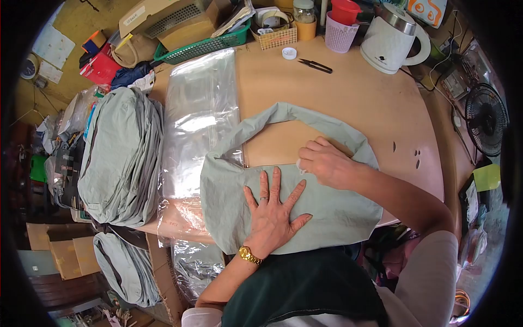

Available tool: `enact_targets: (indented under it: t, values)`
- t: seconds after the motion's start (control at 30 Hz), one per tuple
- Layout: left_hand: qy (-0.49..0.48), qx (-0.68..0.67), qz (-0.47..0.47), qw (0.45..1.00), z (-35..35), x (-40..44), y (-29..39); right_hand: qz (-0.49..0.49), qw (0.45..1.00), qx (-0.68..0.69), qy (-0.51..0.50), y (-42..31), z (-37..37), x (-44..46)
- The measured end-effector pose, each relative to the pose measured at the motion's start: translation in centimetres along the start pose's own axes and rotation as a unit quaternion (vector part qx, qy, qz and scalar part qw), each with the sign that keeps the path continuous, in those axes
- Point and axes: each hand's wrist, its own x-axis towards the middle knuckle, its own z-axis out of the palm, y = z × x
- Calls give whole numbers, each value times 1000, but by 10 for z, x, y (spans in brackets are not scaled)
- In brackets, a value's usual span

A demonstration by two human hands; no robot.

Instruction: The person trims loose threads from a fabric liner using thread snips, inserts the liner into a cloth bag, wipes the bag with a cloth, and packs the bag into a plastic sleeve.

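A grey-green cloth bag [338, 210] lies flat at the table's front edge, its wide strap looped away from me. My left hand [271, 215] rests on the bag's body with fingers spread, holding nothing. Near the bag's top edge, my right hand [327, 163] is closed, its fingers pinched round something small and white [300, 164], mostly hidden by the fingers. Clear plastic sheets [199, 120] lie beside the bag on the left, partly under its edge.
Stacked grey-green bags [121, 158] stand at the left. Black thread snips [316, 66] and a white lid [289, 53] lie toward the back of the table [381, 103]. A white kettle [385, 43], a pink basket [340, 34] and a green tray [204, 46] line the far edge.
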Motion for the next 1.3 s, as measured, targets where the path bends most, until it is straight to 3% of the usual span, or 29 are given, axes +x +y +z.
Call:
enact_targets:
  t: [0.23, 0.43, 0.63, 0.73, 0.93, 1.17, 1.3]
  values:
    - [-2, 6, -4, 1000, 0, -1, 0, -11, 998, 46, 40, -6, 18, 22]
    - [3, 2, 3, 1000, 1, -1, 0, -1, 1000, -10, 3, -4, 7, 10]
    - [-7, 1, -1, 1000, -2, -2, 1, -17, 998, 32, 50, -7, 14, 16]
    - [-2, -1, 3, 1000, -1, 0, 1, -11, 1000, -5, 12, 1, 3, 2]
    - [-2, 6, 0, 1000, -1, 0, 3, -22, 998, 29, 56, -9, 21, 29]
    - [-5, 6, 4, 1000, 0, -1, 1, 5, 1000, -7, -9, -1, 3, 3]
    - [-4, 17, 3, 1000, 2, 0, 2, -18, 998, 20, 57, -10, 18, 28]
